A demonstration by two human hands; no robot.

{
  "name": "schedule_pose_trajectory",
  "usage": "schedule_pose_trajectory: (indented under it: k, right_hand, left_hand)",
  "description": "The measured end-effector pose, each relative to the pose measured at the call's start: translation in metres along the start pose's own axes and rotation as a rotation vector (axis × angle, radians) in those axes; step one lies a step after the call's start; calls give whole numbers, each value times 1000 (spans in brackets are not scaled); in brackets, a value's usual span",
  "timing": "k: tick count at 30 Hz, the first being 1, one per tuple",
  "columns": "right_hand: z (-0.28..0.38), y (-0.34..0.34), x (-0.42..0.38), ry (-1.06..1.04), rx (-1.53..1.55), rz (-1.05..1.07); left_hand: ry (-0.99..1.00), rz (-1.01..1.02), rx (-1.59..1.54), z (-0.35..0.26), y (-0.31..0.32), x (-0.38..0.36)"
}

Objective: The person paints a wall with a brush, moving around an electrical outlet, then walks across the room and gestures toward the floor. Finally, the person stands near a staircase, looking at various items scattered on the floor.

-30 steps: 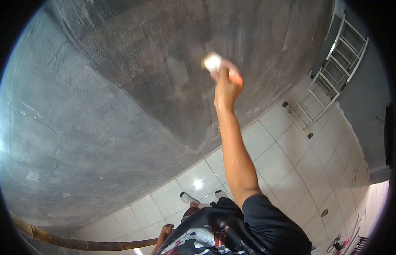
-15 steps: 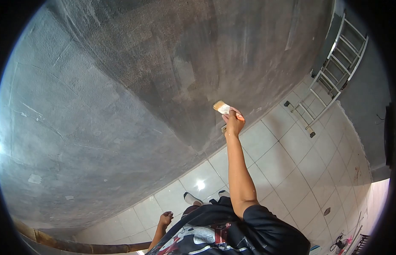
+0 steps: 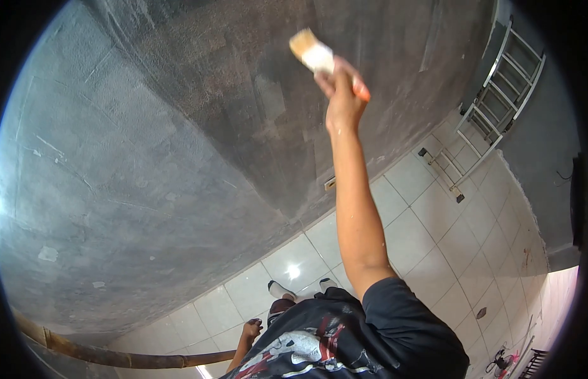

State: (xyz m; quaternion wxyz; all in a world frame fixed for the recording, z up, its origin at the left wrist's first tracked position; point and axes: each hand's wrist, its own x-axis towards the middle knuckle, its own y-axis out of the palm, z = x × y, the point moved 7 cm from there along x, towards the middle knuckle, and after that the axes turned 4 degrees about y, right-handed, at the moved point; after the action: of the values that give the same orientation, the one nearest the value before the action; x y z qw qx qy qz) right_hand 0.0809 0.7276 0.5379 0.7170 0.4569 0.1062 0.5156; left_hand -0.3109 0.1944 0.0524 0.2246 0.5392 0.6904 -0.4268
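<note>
My right hand (image 3: pixel 344 91) is raised in front of the grey wall (image 3: pixel 199 69) and closed around the handle of a paintbrush (image 3: pixel 316 55). The brush has tan bristles pointing up and left, a whitish ferrule and an orange handle end. Whether the bristles touch the wall cannot be made out. Low beside my body, my left hand (image 3: pixel 252 328) hangs with its fingers curled; it is too small to tell what, if anything, is in it.
An aluminium ladder (image 3: pixel 502 95) leans at the upper right, its foot on the white tiled floor (image 3: pixel 426 234). A wall socket (image 3: pixel 330 183) sits low on the wall. A bamboo pole (image 3: pixel 111 357) crosses the lower left. Cables (image 3: pixel 499 363) lie at the lower right.
My right hand has moved up along the wall with the paintbrush, and the arm is stretched further out. My left hand has stayed low, shifting only slightly.
</note>
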Motion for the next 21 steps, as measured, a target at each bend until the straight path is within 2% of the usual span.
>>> schedule_pose_trajectory:
  k: [2,5,6,8,9,11,13,14,16,18,21]
  right_hand:
    - [-46,-59,-37,121,-138,-112]
    - [-105,-157,-98,373,-287,-352]
    - [-115,-169,-103,374,-286,-349]
    - [-116,-181,-112,427,-342,-497]
    - [-118,-177,-101,388,-324,-471]
    - [-92,-124,-69,330,-340,-381]
    - [-47,-62,-35,188,-368,-260]
    - [-15,-28,-25,95,-256,-173]
    - [26,11,-7,-73,-88,-60]
    - [40,30,6,-59,108,56]
    - [13,9,-2,3,76,45]
  left_hand:
    - [3,7,91,-16,8,-15]
    - [7,28,-9,15,12,-2]
    - [8,28,-11,25,9,3]
    - [-25,32,-36,30,3,4]
    - [-31,13,-14,31,-4,5]
    - [-11,-7,42,5,-10,-14]
    - [-9,-36,79,-4,-14,-18]
    - [-13,-38,80,3,-15,-12]
    - [19,-55,-109,20,-13,2]
    - [6,-70,-116,26,-7,2]
    - [32,-6,-70,14,8,-5]
